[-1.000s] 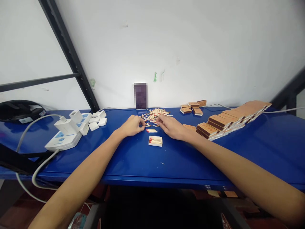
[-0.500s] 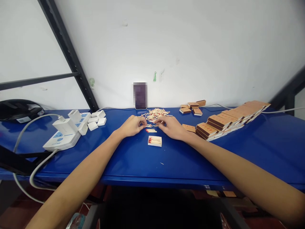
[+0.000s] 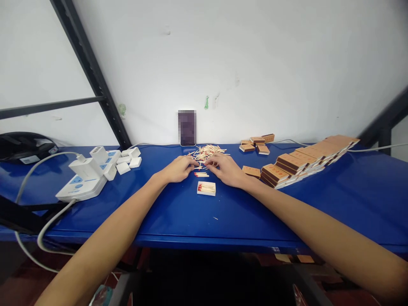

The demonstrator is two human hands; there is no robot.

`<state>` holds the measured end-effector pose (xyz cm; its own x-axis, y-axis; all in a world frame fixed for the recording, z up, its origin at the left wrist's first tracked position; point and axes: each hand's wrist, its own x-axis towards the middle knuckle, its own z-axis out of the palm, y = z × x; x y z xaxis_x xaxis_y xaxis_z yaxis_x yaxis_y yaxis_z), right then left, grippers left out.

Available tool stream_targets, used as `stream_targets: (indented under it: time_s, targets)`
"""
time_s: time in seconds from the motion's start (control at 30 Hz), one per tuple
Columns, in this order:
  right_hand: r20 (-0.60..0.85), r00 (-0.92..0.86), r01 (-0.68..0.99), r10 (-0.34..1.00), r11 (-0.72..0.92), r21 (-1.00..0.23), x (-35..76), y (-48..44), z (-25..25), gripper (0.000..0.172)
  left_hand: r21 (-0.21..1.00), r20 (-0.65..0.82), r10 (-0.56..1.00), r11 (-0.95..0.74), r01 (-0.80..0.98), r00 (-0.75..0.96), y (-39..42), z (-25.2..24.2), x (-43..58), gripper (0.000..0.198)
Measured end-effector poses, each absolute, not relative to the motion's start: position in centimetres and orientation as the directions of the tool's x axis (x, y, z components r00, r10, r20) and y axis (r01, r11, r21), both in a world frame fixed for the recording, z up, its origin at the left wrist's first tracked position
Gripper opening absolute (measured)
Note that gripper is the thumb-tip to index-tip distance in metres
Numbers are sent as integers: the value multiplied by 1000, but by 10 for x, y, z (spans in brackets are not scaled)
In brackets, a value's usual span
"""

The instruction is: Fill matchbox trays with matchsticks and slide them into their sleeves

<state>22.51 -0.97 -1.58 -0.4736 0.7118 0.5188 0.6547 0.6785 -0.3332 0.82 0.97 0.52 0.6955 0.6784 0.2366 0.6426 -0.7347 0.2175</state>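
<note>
My left hand (image 3: 178, 168) and my right hand (image 3: 225, 168) rest on the blue table (image 3: 178, 216), their fingertips nearly meeting at the near edge of a heap of loose matchsticks (image 3: 207, 152). Both hands are closed in a pinch on matchsticks. A small bundle of red-tipped matches (image 3: 201, 174) lies between the hands. Just in front of it sits an open white matchbox tray (image 3: 206, 188) with matches inside.
A long slanted row of brown matchboxes (image 3: 306, 159) runs along the right. A single box (image 3: 251, 171) and a few more (image 3: 258, 143) lie nearer the wall. A white power strip with chargers (image 3: 91, 174) and cables is at left. A phone (image 3: 187, 127) leans on the wall.
Both hands have slid a little toward each other and toward the match heap; their fingertips are now closer together. The view has shifted slightly.
</note>
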Motion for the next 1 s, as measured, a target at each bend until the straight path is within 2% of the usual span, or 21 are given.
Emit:
stream_targets:
  time_s: [0.17, 0.33, 0.6, 0.8, 0.9, 1.0]
  targets:
    - [556, -517, 567, 651, 747, -346, 218, -9, -16, 18, 308, 250, 710, -703, 641, 659, 10, 5, 7, 17]
    - [481, -594, 533, 645, 764, -365, 211, -12, -16, 20, 344, 313, 729, -685, 642, 609, 8, 5, 5, 3]
    - [440, -616, 544, 653, 757, -363, 211, -11, -19, 21, 358, 317, 707, -706, 611, 632, 9, 5, 3, 3]
    - [528, -509, 591, 679, 722, -359, 213, -9, -17, 20, 364, 316, 697, -715, 596, 644, 9, 6, 0, 5]
    - [565, -422, 619, 709, 680, -392, 215, -11, -13, 20, 384, 335, 686, -726, 571, 646, 7, 5, 2, 5]
    - [540, -359, 642, 761, 621, -448, 215, -21, -6, 20, 419, 341, 697, -713, 562, 630, 4, 3, 6, 6]
